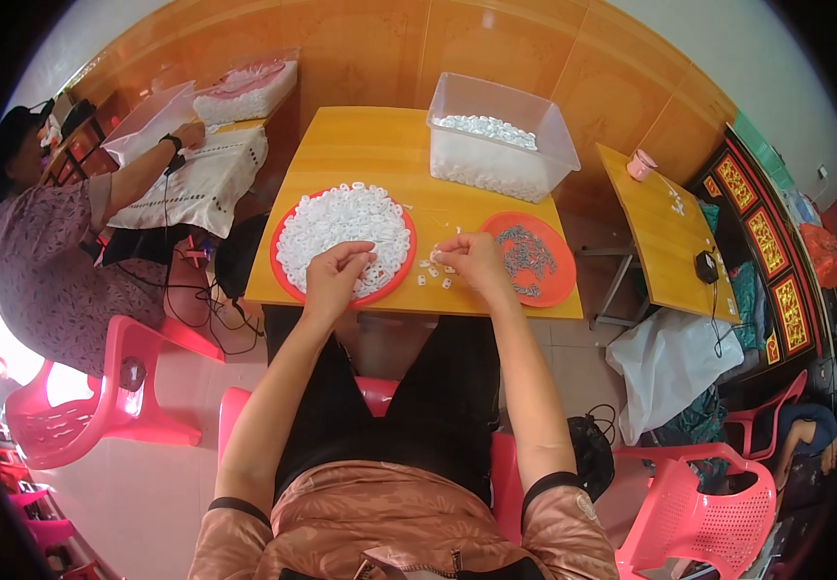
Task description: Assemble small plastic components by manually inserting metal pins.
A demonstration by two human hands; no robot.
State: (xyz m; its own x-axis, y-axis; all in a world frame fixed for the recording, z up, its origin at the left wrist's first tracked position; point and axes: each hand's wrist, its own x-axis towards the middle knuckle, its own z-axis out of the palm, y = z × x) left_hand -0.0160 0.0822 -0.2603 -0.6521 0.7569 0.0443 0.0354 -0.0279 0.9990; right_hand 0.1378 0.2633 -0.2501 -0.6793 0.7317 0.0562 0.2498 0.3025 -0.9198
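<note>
My left hand [334,278] is over the right side of a round red tray [277,263] heaped with small white plastic pieces [336,227]. Its thumb and fingers are pinched together; what they hold, if anything, blends with the white pile behind. To the right, my right hand [479,266] pinches a small white plastic piece between thumb and forefinger, just above the table. Several loose white pieces [447,284] lie below its fingertips. Beside this hand sits a second round red tray [556,261], holding small grey metal pins [527,253] that look like nails.
A clear plastic bin [496,174] with more white pieces stands at the back of the yellow table [360,145]. On the left, another person [80,222] works at a cloth-covered table [206,174]. A second yellow table [665,222] and pink chairs [704,507] stand to the right.
</note>
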